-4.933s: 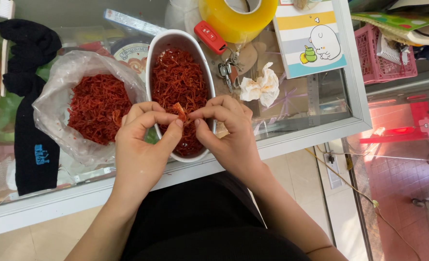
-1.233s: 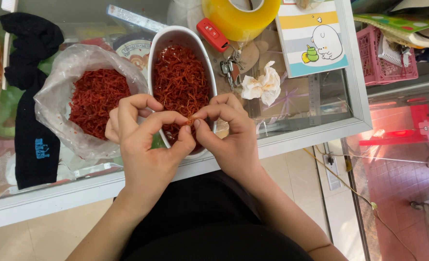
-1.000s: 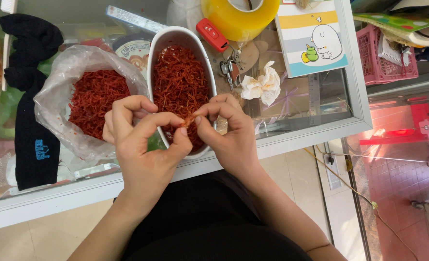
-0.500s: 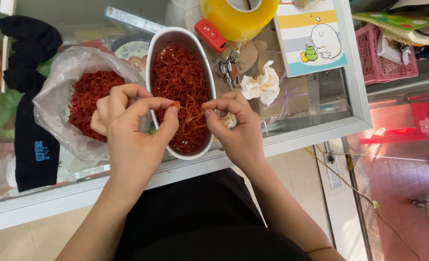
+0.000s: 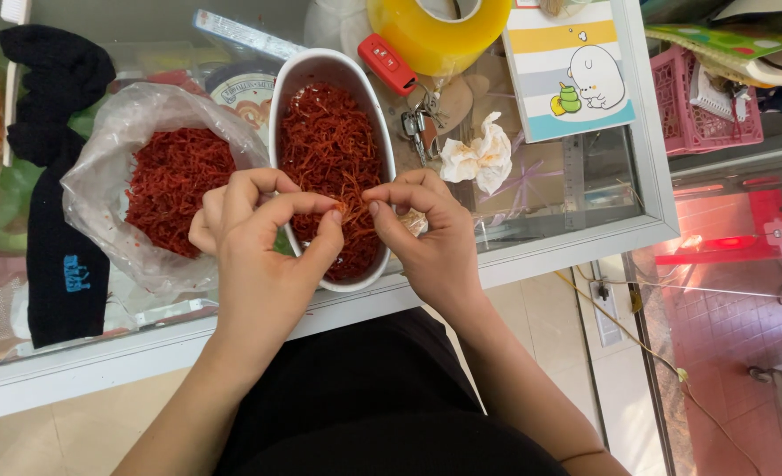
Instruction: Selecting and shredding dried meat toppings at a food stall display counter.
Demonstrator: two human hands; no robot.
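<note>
At the left of the frame lay a black cloth [image 5: 52, 203] and a clear bag [image 5: 157, 185] of red shreds. In the centre, the left hand [image 5: 263, 251] and the right hand [image 5: 431, 242] pinched one orange-red strand [image 5: 349, 210] between narrow fingertips over the white oval dish [image 5: 334, 75], hiding its lower part. A crumpled tissue [image 5: 477, 157], keys [image 5: 416, 123] and a yellow tape roll [image 5: 439, 26] were to the upper right.

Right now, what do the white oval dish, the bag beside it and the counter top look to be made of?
Oval dish: probably glazed ceramic or enamel, with a smooth, glossy white rim. Bag: thin clear plastic, crinkled and shiny. Counter top: glass in a pale frame, since items show through below. The hands pinch red shreds over the dish.
</note>
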